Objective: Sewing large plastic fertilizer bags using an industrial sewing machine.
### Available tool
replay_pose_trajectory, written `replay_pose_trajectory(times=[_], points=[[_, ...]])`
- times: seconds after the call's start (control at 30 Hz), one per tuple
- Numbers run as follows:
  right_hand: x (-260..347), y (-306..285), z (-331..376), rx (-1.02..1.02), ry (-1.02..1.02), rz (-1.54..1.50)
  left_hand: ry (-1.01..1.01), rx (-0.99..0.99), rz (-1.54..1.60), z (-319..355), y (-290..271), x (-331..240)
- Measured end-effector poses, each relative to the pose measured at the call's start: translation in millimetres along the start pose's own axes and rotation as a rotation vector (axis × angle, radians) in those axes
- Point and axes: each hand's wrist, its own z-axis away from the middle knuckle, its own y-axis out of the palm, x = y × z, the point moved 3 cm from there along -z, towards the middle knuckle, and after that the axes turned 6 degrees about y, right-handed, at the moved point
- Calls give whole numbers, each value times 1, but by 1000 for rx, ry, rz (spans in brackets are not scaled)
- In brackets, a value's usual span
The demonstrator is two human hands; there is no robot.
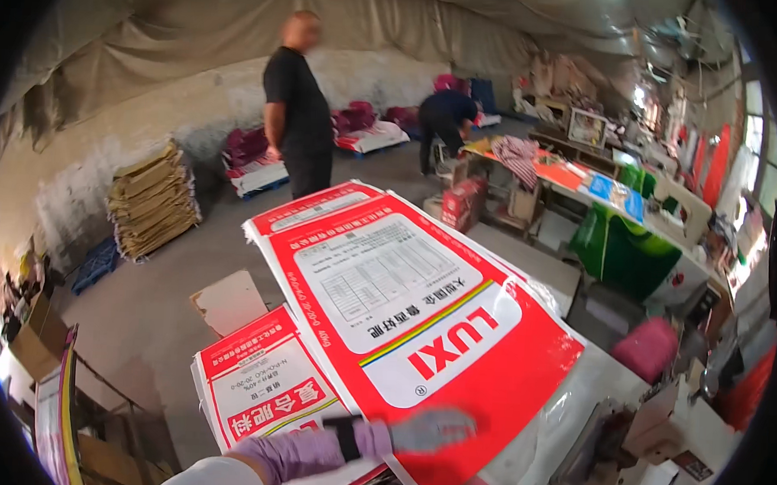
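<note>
My left hand, in a grey glove below a lilac sleeve and black wristband, reaches in from the lower left. It lies over the near end of a large red and white printed sack, fingers stretched out though somewhat blurred. Nothing shows in its grasp. The sack lies flat, with more sack edges under its far left side. Beside it, lower and to the left, sits another pile of red and white sacks, partly covered by my forearm. My right hand is out of sight.
A person in black stands beyond the sacks; another person bends farther back. Stacked tan sacks stand by the left wall. At right, a long worktable carries cloth and a sewing machine. A pink bundle lies nearer.
</note>
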Motion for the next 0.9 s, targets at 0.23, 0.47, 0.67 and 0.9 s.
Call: replay_pose_trajectory(times=[0.23, 0.47, 0.67, 0.9], points=[[45, 36, 40, -81, -219, -34, -298, 90, -486, -14, 121, -44], [74, 50, 57, -126, -284, -286, -143, -36, 154, -51, 90, -32], [46, 1, 36, -767, -935, 455, -208, -240, 97, -22, 65, -77], [102, 97, 67, -188, -737, -6, -314, -342, 409, -23, 90, -74]])
